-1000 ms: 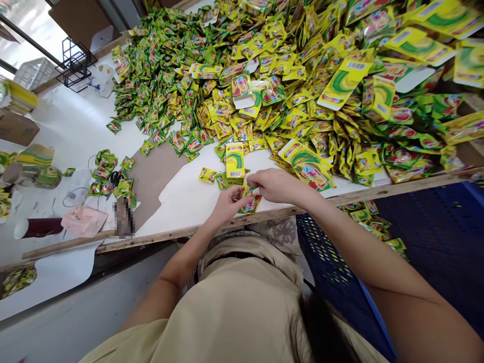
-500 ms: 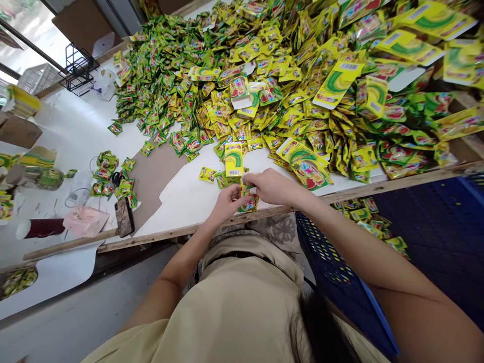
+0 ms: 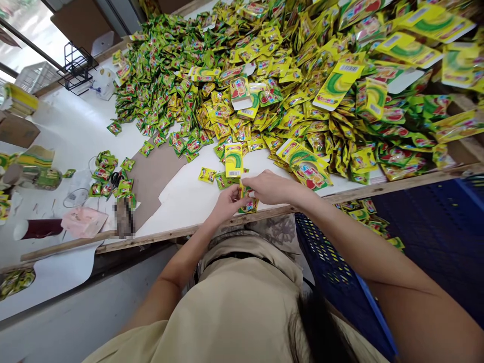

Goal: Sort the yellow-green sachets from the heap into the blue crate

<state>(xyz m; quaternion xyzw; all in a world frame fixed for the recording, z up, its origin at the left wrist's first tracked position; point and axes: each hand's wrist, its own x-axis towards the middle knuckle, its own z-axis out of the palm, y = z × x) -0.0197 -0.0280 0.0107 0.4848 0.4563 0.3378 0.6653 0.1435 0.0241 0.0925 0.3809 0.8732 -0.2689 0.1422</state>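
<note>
A small yellow and green candy box (image 3: pixel 247 205) stands close to the table's front edge. My left hand (image 3: pixel 229 202) is closed round its left side, thumb across the printed front. My right hand (image 3: pixel 264 187) pinches at the box's upper end, its fingers partly hiding the top. Just beyond my hands lies another yellow box (image 3: pixel 233 160), barcode towards me. Small green candy packets (image 3: pixel 223 180) rest beside it, partly under it, and a yellow packet (image 3: pixel 207 175) lies to the left.
A large heap of candy packets (image 3: pixel 162 75) covers the back and right of the table, with boxes (image 3: pixel 338 84) on top. Brown cardboard (image 3: pixel 151 174), scissors (image 3: pixel 115 179) and a dark red cylinder (image 3: pixel 41 229) are at left. A blue crate (image 3: pixel 423 222) stands below the right edge.
My right hand has shifted very slightly at the top of the box. My left hand keeps its hold, and the things around stay in place.
</note>
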